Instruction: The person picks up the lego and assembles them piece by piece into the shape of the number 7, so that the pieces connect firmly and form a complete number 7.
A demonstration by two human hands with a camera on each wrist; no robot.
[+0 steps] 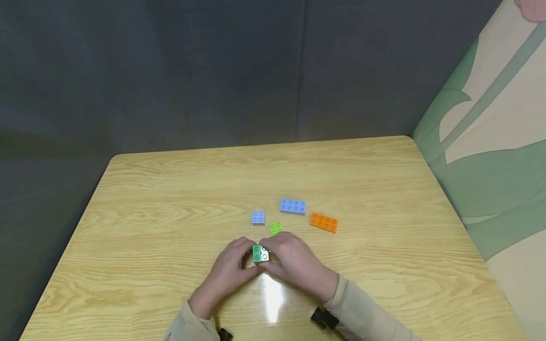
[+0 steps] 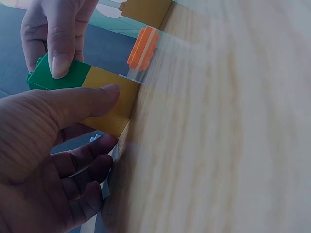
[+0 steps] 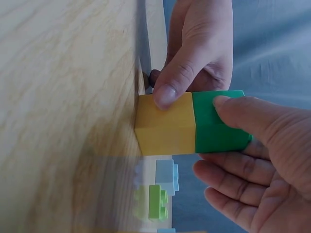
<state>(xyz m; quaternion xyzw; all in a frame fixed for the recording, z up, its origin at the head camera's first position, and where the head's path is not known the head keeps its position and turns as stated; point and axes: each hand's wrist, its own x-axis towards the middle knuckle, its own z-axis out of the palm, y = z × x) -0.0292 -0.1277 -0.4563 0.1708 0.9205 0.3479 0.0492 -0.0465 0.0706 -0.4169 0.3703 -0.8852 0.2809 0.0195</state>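
Lower centre of head view: right hand (image 1: 296, 258) pinches green plastic block (image 1: 260, 254); left hand (image 1: 230, 264), yellow plastic block (image 3: 167, 131). I judge: light, stiff; grip sides.

Dark cloth (image 1: 213, 71) behind wooden table (image 1: 170, 189)

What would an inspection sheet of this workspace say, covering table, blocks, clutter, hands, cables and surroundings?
Surface: wood-grain table, showing a bright reflection.
Job's things: green block on top of yellow block.
Clutter: small blue brick, long blue brick, lime brick and orange brick, set apart beyond the pair.
Hands: left hand grips the yellow block; right hand grips the green block.
Cables: nothing seen.
Surroundings: dark backdrop beyond the table, leaf-patterned backdrop at the right.
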